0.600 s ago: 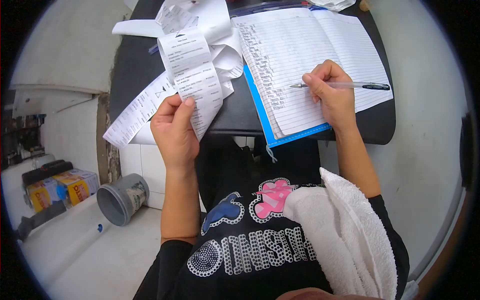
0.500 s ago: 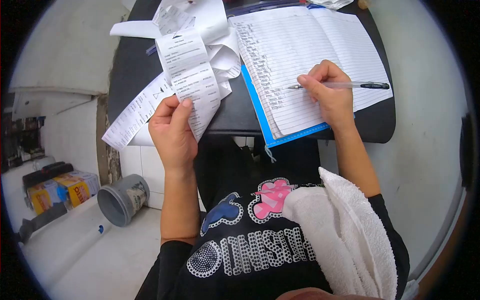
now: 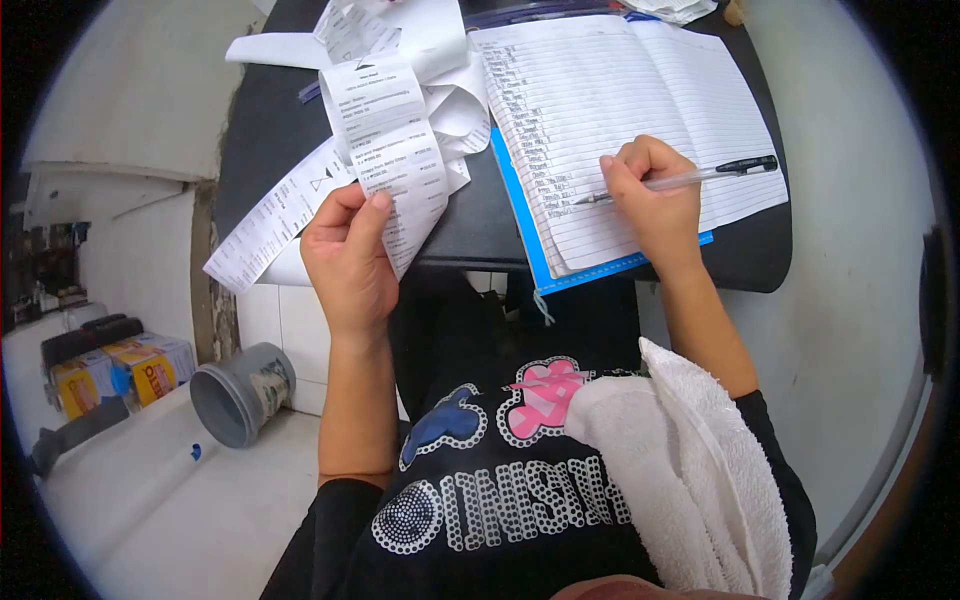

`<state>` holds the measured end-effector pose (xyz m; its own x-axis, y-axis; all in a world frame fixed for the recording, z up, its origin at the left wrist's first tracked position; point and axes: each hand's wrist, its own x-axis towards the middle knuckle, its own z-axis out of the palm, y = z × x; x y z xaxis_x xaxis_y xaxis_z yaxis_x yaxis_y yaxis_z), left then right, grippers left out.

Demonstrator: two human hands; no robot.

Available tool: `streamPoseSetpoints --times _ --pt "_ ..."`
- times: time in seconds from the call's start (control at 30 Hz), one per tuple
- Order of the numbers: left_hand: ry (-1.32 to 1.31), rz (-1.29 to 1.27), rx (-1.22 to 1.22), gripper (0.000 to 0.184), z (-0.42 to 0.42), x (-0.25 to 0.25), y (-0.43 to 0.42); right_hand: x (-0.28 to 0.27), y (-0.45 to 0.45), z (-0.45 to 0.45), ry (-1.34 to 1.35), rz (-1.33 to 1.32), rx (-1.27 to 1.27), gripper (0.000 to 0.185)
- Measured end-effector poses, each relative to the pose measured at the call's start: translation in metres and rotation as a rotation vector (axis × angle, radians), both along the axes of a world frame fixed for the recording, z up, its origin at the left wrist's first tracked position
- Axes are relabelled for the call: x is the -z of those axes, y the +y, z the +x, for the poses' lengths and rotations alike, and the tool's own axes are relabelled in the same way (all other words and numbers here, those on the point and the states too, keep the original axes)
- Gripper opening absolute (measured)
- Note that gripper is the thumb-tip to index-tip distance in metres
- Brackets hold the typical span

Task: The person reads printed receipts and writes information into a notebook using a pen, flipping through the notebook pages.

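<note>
My left hand (image 3: 350, 262) pinches the lower part of a long printed receipt (image 3: 388, 130) between thumb and fingers. The receipt's upper length curls back over the table among more paper strips. In my right hand (image 3: 655, 205) is a clear pen with a black cap (image 3: 745, 167) on its back end. The pen's tip is at the page of an open lined notebook (image 3: 590, 110), close to the bottom of a handwritten list along the left side. A blue cover (image 3: 520, 205) shows beneath the notebook's pages.
Another receipt strip (image 3: 275, 215) hangs over the left edge of the black table (image 3: 470, 230). A grey bucket (image 3: 240, 395) lies tipped on the floor, near yellow boxes (image 3: 120, 372). A white towel (image 3: 690, 460) drapes over my shirt.
My right hand has moved slightly down, and the pen tip is now lower on the page, with the pen more slanted. The left hand keeps its hold on the receipt.
</note>
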<state>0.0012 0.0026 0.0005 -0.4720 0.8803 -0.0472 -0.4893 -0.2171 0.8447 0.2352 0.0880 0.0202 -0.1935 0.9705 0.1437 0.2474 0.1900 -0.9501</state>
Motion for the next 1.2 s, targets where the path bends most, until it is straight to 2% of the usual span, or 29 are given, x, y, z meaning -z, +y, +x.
streamPoseSetpoints --times 0.3,1.2 --pt "0.008 -0.015 -0.025 0.009 0.001 0.0 0.0 -0.005 0.025 0.003 0.027 -0.017 0.062 0.03" --pt "0.043 0.009 -0.002 0.011 0.002 -0.002 0.0 0.006 0.016 -0.006 -0.171 0.163 0.005 0.028"
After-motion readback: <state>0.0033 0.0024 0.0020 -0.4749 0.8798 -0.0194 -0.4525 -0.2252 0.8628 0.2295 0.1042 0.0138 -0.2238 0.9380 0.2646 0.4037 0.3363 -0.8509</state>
